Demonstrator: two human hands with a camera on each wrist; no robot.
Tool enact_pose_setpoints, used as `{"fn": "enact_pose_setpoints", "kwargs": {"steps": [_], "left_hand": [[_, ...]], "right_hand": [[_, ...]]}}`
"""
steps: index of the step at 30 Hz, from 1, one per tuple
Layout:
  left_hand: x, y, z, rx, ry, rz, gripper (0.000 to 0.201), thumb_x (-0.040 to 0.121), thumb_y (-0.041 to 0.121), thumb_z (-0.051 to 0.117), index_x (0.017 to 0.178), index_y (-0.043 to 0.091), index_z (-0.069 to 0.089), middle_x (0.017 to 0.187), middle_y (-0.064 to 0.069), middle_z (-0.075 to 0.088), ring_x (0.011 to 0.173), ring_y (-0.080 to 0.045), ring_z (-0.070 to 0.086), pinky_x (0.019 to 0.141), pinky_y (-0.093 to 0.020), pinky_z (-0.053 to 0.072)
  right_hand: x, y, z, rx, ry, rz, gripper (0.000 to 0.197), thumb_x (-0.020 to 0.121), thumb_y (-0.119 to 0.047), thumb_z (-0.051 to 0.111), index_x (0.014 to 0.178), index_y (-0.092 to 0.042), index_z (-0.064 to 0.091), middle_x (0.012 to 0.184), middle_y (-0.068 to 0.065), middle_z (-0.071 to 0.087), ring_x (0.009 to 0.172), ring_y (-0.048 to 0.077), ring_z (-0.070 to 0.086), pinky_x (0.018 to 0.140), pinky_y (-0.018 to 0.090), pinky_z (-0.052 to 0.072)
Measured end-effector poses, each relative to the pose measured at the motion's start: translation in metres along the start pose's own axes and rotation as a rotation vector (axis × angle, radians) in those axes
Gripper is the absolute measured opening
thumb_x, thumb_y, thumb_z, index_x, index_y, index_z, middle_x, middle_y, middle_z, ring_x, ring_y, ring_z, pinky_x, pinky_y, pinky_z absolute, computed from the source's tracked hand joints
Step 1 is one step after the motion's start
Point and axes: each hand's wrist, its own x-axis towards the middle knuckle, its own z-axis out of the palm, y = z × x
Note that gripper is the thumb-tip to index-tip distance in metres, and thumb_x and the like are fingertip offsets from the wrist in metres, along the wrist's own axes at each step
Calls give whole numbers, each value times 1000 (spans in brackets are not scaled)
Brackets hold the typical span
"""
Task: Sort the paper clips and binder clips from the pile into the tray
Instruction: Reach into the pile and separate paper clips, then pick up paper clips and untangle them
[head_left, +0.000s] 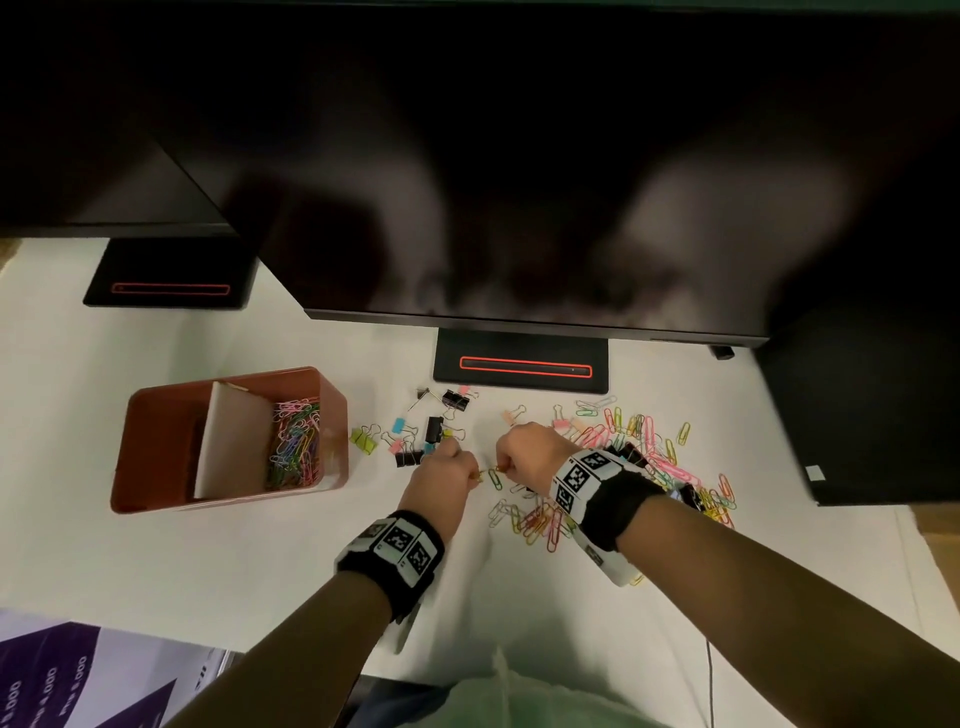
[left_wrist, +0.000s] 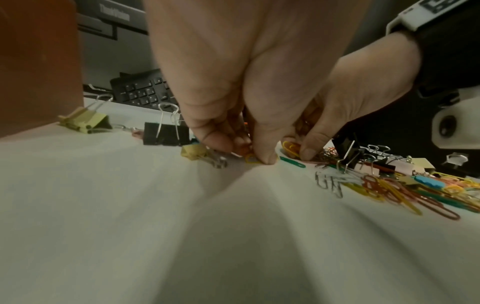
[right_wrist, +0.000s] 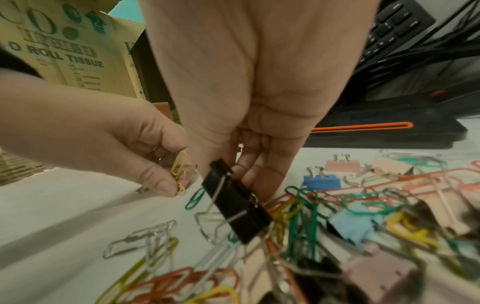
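Note:
A red-brown tray (head_left: 332, 395) stands at the left; a white divider (head_left: 234, 441) splits it, and coloured paper clips (head_left: 293, 441) fill its right compartment. The mixed pile (head_left: 649, 457) of paper clips and binder clips lies at the right. Loose binder clips (head_left: 415, 436) are scattered between tray and pile. My left hand (head_left: 470, 470) pinches a yellow paper clip (left_wrist: 250, 160) low over the table. Close beside it, my right hand (head_left: 506, 467) pinches another yellow paper clip (left_wrist: 291, 148). A black binder clip (right_wrist: 233, 203) lies on the pile just before the right fingers.
A dark monitor (head_left: 519, 182) overhangs the back of the white table, its stand (head_left: 519, 366) just behind the clips. A second stand (head_left: 169, 288) is at the back left. A black box (head_left: 857, 415) borders the right side. A keyboard (left_wrist: 142, 90) lies behind.

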Motion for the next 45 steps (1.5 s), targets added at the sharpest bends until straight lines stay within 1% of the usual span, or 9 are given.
{"fn": "enact_pose_setpoints", "kwargs": {"steps": [7,14,20,26,29,32,37,41,45], "left_hand": [[-11,-3,-17,-74,-4,49,11,89,11,54,95,5,62,97,-10,63,92,-23,55,78,-28,44],[-50,-20,-113,-263,295,35,3,84,14,65,85,17,64,78,7,62,69,-7,57,63,-14,42],[-64,-90,-177,-208,384,-258,10,82,16,68,85,9,61,77,1,63,74,-15,58,71,-23,41],[-57,-134,-177,-197,183,-317,23,81,10,67,103,9,65,101,-5,69,96,-18,64,91,-30,49],[-62,-132,-181,-125,208,-240,26,84,6,61,110,9,63,113,-7,66,103,-19,62,94,-32,48],[-71,-113,-183,-182,263,-116,30,86,6,59,115,12,61,113,-5,62,99,-16,60,89,-23,45],[-77,-68,-156,-300,162,126,22,84,9,62,103,20,64,96,4,61,84,-10,61,78,-23,51],[-69,-48,-106,-243,-36,160,23,85,13,62,107,19,62,102,3,60,83,-9,60,77,-24,52],[-55,-46,-64,-163,-137,110,27,85,11,60,111,17,60,113,-2,53,86,-11,56,81,-21,46]], "right_hand": [[-2,-4,-9,43,20,-14,25,92,-8,51,113,-8,64,116,9,62,108,24,57,89,27,46],[-14,-39,-48,143,264,-113,20,91,-11,55,107,-12,68,103,1,64,88,12,56,85,22,47],[15,-147,-65,235,417,-256,17,88,-13,58,102,-13,68,104,8,65,93,23,62,87,31,51],[57,-220,-55,256,358,-182,26,90,-13,58,114,-6,62,115,12,65,109,27,59,96,33,46],[55,-216,-49,304,368,-177,32,90,-15,58,121,-6,59,118,12,65,110,25,59,99,32,45],[40,-196,-43,395,442,-241,29,88,-12,62,117,-7,61,114,10,66,103,21,63,95,28,47],[1,-125,-27,455,607,-93,18,91,-14,58,108,-13,64,100,4,65,82,14,61,73,16,47],[-28,-67,4,260,402,103,18,93,-20,54,110,-16,58,101,6,66,78,15,56,75,26,50],[-49,-36,33,243,268,180,21,94,-23,53,113,-14,54,97,8,71,81,22,65,69,25,47]]}}
